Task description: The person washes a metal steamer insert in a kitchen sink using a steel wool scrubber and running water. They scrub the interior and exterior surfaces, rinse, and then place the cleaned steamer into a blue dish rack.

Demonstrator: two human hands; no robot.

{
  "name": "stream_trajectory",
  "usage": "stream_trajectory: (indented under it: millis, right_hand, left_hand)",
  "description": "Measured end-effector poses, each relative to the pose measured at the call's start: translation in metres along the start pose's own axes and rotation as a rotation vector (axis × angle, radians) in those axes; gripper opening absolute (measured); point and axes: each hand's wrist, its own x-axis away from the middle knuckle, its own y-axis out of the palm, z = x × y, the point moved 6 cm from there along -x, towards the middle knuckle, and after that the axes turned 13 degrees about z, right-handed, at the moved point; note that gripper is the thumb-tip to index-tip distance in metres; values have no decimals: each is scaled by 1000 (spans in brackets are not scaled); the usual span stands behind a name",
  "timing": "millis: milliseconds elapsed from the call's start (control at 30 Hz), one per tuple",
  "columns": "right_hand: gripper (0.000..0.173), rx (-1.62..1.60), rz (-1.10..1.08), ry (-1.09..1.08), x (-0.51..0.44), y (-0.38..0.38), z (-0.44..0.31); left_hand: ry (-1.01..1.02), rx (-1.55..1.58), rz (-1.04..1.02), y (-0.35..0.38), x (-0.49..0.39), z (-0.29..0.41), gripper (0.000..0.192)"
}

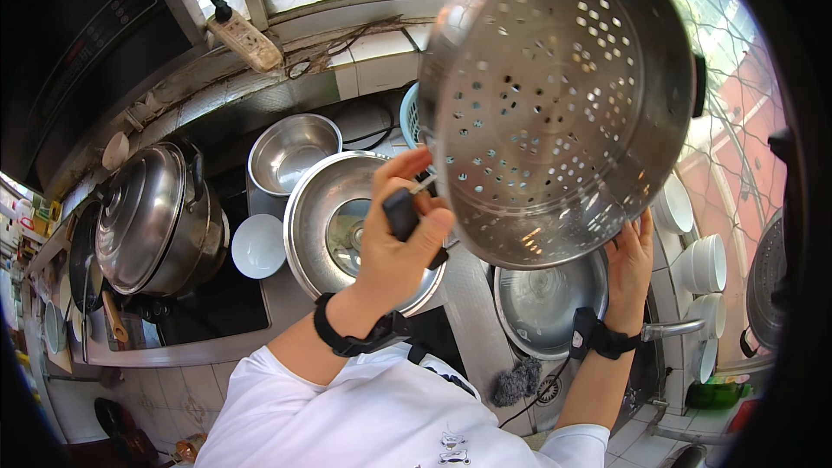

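Note:
A stainless-steel steamer pot with a perforated base is raised and tilted before me, its inside facing the camera and wet with drops. My left hand grips its black side handle at the left. My right hand holds the lower right wall near the rim, with some fingers hidden behind it. The opposite black handle points right. Below the steamer pot is a wide metal basin, partly covered. Left of that, behind my left hand, a large steel bowl has a round glass-like piece in its middle.
A lidded steel pot is on the black cooktop at left. Nearby are a small steel bowl, a white bowl, a blue basket and a power strip. At right are a faucet and stacked white bowls.

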Motion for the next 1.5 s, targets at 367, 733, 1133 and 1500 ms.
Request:
stream_trajectory:
  millis: [367,733,1133,1500]
  right_hand:
    - [48,172,-228,-89,-1,117,-16]
    - [23,1038,-512,-459,-26,137,28]
    - [30,1898,-999,-285,-82,197,180]
    - [23,1900,-851,-454,-96,188,184]
  left_hand:
    - [-415,205,452,-88,-10,-12,37]
    - [-536,610,514,-139,-26,-8,26]
    - [-459,715,667,-174,-37,-10,20]
    - [-517,760,482,-162,-46,-16,26]
